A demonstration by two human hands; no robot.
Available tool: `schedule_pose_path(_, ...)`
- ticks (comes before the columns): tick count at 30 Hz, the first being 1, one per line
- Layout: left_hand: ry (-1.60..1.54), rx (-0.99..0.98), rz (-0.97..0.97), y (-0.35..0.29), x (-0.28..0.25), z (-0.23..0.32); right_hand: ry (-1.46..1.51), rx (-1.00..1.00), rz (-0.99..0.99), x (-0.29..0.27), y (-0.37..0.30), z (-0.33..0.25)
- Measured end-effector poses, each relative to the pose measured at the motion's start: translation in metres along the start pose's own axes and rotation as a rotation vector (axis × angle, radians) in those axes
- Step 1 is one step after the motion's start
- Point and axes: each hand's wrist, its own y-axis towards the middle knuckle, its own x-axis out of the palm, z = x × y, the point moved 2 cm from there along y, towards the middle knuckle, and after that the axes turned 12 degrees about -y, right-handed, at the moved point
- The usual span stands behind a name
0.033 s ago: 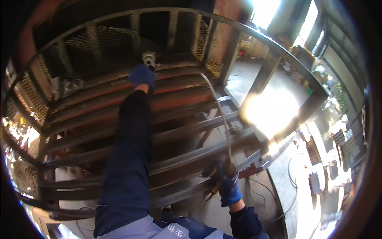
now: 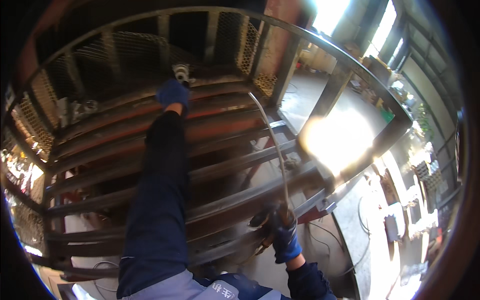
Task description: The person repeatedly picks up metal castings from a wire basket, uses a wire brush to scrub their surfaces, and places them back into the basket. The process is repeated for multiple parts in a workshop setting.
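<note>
My left hand, in a blue glove, reaches far forward over dark metal bars. Its fingers are curled closed beside a grey, round-ended metal piece just beyond them. Whether they grip that piece or a bar is hidden. Lower right, my right hand, in a blue and dark glove, is closed around a dark handle that looks like a welding electrode holder. A long, thin, slightly bent rod rises from this hand, its tip pointing up and left over the bars.
A curved metal rail with uprights and wire mesh surrounds the bars. Small grey metal parts lie at the far left. Strong glare covers the right side. Cables run across the floor beside my right hand.
The whole view has shifted slightly, so the frame and my left arm appear a little farther left. Both hands keep nearly the same pose.
</note>
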Motion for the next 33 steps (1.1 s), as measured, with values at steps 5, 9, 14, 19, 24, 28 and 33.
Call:
schedule_pose_path(5, 0.068, 0.045, 0.134, 0.058, 0.071, -0.029, 0.24, 0.177, -0.051, 0.007, -0.002, -0.009)
schedule_pose_path(9, 0.02, -0.066, 0.074, 0.103, 0.105, -0.048, 0.307, 0.281, -0.065, 0.005, -0.013, 0.007)
schedule_pose_path(14, -0.092, -0.043, -0.062, 0.104, 0.102, -0.049, 0.35, 0.25, -0.074, 0.008, -0.009, 0.014)
schedule_pose_path(19, -0.323, -0.045, 0.161, 0.11, 0.092, -0.084, 0.242, 0.25, -0.067, 0.007, -0.013, 0.017)
schedule_pose_path(24, -1.171, -0.395, -0.007, 0.047, 0.029, -0.073, 0.148, 0.146, -0.141, 0.004, -0.005, 0.006)
schedule_pose_path(28, -1.732, -0.057, -0.23, 0.001, -0.015, -0.095, 0.222, 0.053, -0.138, 0.002, -0.006, 0.02)
schedule_pose_path(33, -2.029, 0.311, -0.522, -0.036, -0.119, -0.122, 0.023, -0.067, -0.169, -0.001, 0.0, -0.003)
